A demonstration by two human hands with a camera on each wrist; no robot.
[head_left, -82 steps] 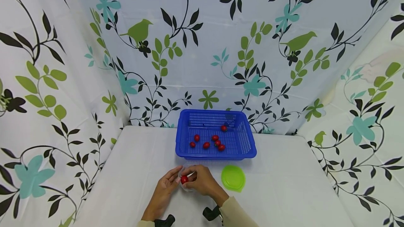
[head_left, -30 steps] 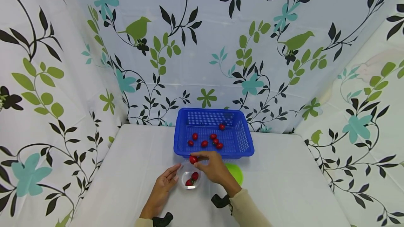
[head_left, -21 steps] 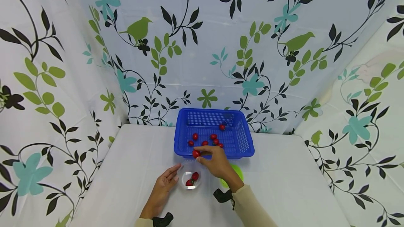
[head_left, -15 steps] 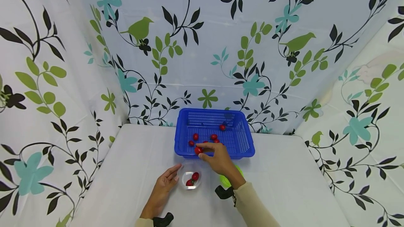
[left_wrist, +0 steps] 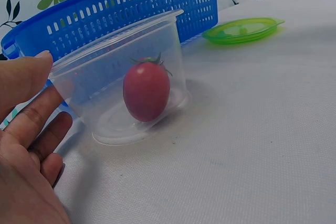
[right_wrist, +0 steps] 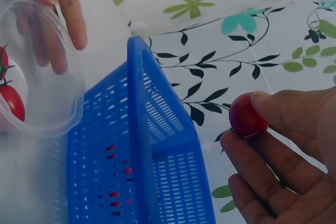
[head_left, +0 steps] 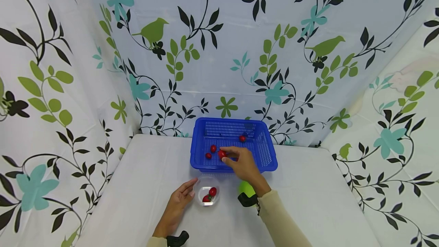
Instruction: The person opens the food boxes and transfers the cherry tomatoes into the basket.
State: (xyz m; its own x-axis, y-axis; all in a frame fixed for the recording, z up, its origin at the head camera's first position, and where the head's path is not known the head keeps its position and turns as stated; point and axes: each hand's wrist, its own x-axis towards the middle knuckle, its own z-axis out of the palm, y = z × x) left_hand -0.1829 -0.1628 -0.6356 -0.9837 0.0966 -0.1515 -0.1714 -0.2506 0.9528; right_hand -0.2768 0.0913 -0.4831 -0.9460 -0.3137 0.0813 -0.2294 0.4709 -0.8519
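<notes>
My right hand (head_left: 244,163) pinches a red cherry tomato (right_wrist: 247,115) between thumb and fingertips, over the blue plastic basket (head_left: 271,159). Inside that basket lie several more cherry tomatoes (head_left: 213,148), some hidden behind the hand. In front of it a small clear plastic container (left_wrist: 86,103) stands lidless on the table, with two cherry tomatoes (head_left: 212,191) on its bottom. My left hand (head_left: 178,203) touches the container's left side, fingers loosely extended, with the thumb at the rim in the left wrist view.
A bright green lid (left_wrist: 241,30) lies on the table right of the container, partly covered by the right wrist in the head view. A white cloth (head_left: 130,186) covers the table. Patterned curtains (head_left: 226,68) enclose its back and sides.
My right hand has carried the cherry tomato up out of the container, then forward and right over the basket. Two tomatoes now show in the container. The left hand has stayed beside it.
</notes>
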